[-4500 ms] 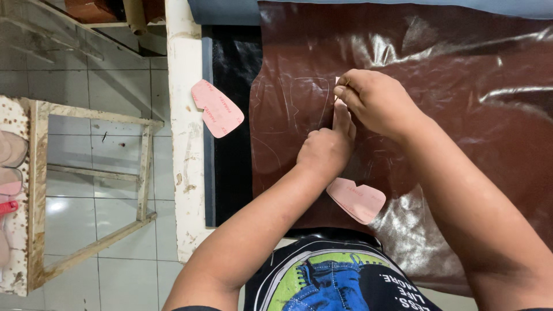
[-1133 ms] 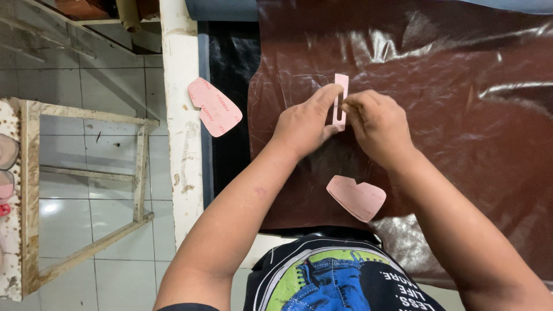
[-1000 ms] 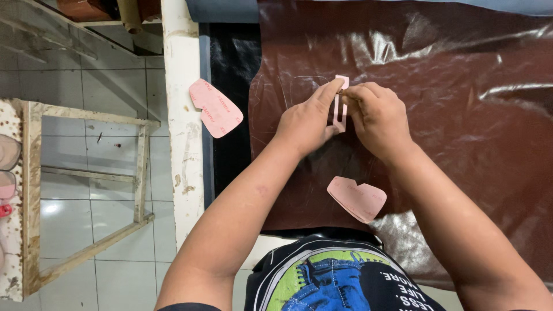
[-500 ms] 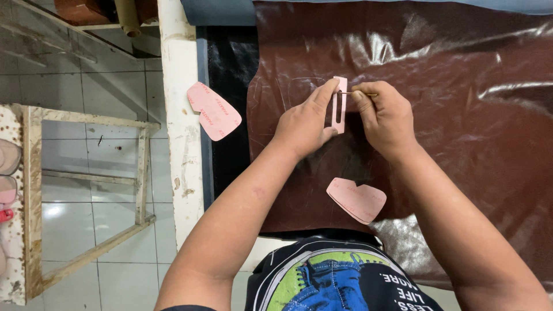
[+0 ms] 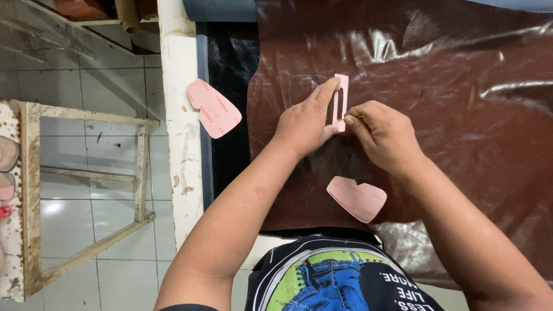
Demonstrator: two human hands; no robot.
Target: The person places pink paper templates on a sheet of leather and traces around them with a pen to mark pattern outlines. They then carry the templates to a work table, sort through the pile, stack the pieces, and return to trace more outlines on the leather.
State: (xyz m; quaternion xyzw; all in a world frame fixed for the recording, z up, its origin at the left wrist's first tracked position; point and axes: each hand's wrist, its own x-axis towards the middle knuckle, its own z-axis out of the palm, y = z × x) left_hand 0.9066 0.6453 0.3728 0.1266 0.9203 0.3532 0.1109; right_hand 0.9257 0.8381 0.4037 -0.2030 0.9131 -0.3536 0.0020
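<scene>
A glossy dark brown leather sheet (image 5: 438, 98) covers the table. My left hand (image 5: 304, 122) presses a narrow pink slotted template (image 5: 341, 102) flat on the sheet, index finger along its left side. My right hand (image 5: 385, 136) pinches a thin marking tool (image 5: 352, 118) with its tip in the template's slot. A pink heart-notched pattern piece (image 5: 357, 198) lies on the leather below my hands. Another pink pattern piece (image 5: 213, 108) rests at the left, over the table's white edge.
The table's white-painted edge beam (image 5: 180, 144) runs top to bottom at the left, with black material (image 5: 227, 57) beside it. A wooden frame (image 5: 86, 190) stands over the tiled floor (image 5: 75, 86). Pinkish items (image 5: 7, 167) sit at the far left edge.
4.5 s ago both hands worked lower on the leather with no slotted template showing. Over the last second the hands stay on the template; the right hand shifts slightly along its slot.
</scene>
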